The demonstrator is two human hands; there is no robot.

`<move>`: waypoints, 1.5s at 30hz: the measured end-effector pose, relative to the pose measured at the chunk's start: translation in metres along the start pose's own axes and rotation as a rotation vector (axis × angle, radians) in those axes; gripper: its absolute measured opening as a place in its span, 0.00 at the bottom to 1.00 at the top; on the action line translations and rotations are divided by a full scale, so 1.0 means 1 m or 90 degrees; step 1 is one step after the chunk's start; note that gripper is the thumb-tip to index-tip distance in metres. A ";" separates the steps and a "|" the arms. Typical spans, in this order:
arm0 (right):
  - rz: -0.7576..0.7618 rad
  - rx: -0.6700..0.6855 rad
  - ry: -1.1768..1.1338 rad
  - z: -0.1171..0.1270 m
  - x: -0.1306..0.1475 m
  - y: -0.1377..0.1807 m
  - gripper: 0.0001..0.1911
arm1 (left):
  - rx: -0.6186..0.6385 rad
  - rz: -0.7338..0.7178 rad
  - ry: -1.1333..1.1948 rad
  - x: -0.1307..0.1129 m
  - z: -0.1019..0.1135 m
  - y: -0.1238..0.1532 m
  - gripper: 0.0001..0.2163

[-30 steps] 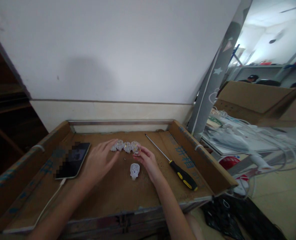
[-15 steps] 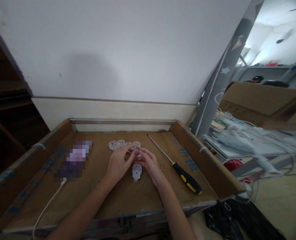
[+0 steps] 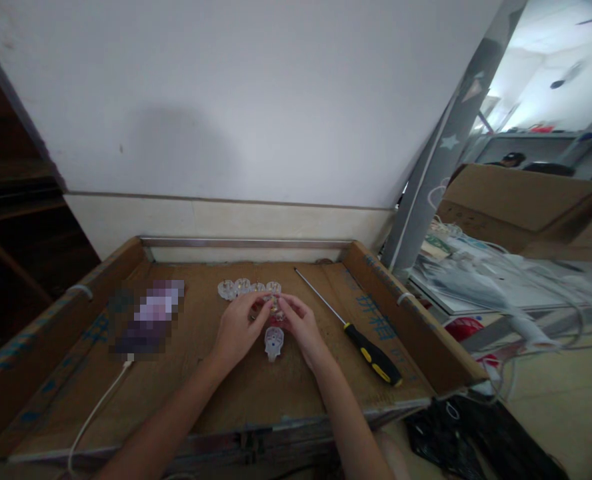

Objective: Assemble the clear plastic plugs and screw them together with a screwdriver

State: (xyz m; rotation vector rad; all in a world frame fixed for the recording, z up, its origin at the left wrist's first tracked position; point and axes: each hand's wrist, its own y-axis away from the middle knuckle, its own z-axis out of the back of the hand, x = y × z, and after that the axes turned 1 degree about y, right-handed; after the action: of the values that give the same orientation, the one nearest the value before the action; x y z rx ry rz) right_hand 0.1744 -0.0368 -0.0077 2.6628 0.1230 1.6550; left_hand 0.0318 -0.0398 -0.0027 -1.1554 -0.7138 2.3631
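Between my left hand and my right hand is a small clear plastic plug part with metal bits inside. Both hands pinch it with thumbs and fingertips, which cover much of it. Just below my fingers a clear plug housing lies on the cardboard, its narrow end towards me. Behind my left hand several clear round plug pieces sit in a row, partly hidden by my fingers. A long screwdriver with a black and yellow handle lies to the right of my right hand.
The cardboard-lined tray has raised sides. A blurred-out phone-like object with a white cable lies at left. On the right, a table holds white cords and a cardboard box. A wall stands behind.
The plug part has turned a little between my fingertips, and my right thumb and fingers have closed in nearer to the left ones. The other pieces and the screwdriver lie as before.
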 end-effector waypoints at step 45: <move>0.289 -0.148 0.310 0.001 -0.006 0.002 0.13 | 0.158 -0.045 -0.160 0.007 0.008 -0.009 0.25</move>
State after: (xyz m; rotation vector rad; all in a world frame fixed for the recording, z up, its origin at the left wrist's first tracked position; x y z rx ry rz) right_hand 0.1727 -0.0390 -0.0136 2.1723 -0.6762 2.2463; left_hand 0.0225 -0.0306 0.0030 -0.7285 -0.5109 2.4769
